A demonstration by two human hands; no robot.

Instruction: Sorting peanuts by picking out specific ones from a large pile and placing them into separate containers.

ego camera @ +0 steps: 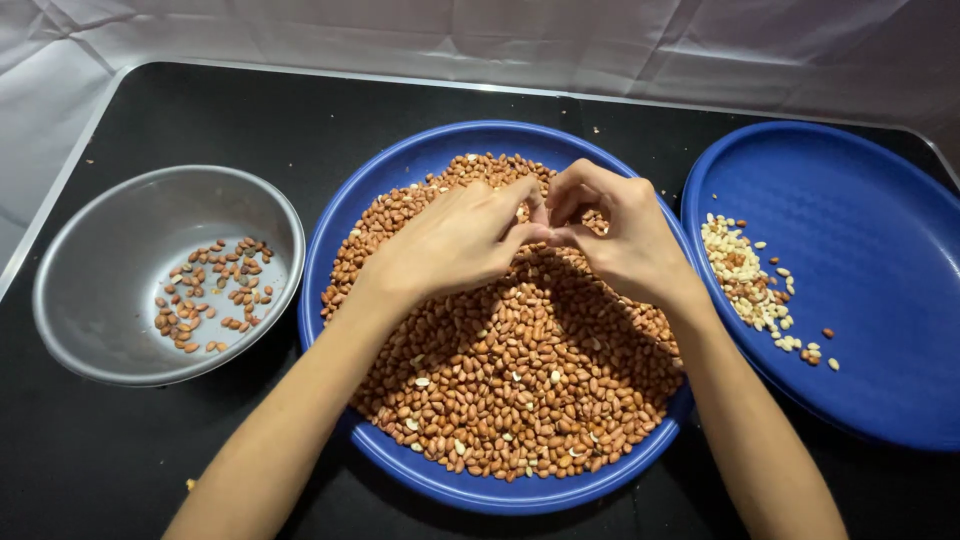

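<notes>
Peanuts [520, 370] fill the middle blue plate [330, 260], directly beneath both hands. Left of it stands a metal bowl [110, 250] with a few nuts. The left hand [455, 240] and right hand [620, 235] meet above the heap's far half, fingers [535, 232] pinched together tip to tip; whether a nut is clamped between them cannot be told. A second blue plate [870, 250] with pale kernels [740, 275] lies nearer the right hand.

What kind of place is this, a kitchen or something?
Probably a simple food-sorting table, maybe at home, though I can't tell which room. Both hands, left hand and right hand, meet over a blue plate heaped with peanuts, beside a metal bowl, on a black table.
</notes>
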